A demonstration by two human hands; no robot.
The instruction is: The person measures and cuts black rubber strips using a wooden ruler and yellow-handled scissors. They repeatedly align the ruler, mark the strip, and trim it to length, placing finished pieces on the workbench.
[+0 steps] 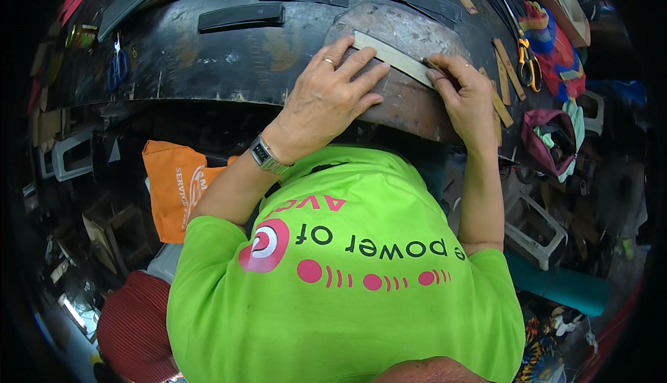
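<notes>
A pale grey flat strip (394, 57) lies slantwise on a worn, rounded board (408, 113) at the table's near edge. My left hand (332, 90) spreads its fingers over the strip's left part, fingertips resting at its edge. At the strip's right end, the fingers of my right hand (467, 94) are closed in a pinch. A small, thin, dark brownish piece (432, 64) shows between them, mostly hidden, so its kind is unclear.
Dark flat strips (240, 17) lie in groups across the black table (187, 63). To the right are wooden rulers (501, 77), orange-handled scissors (528, 63) and a colourful knitted item (538, 27). Blue-handled scissors (117, 67) lie left. An orange bag (170, 195) hangs below the table's edge.
</notes>
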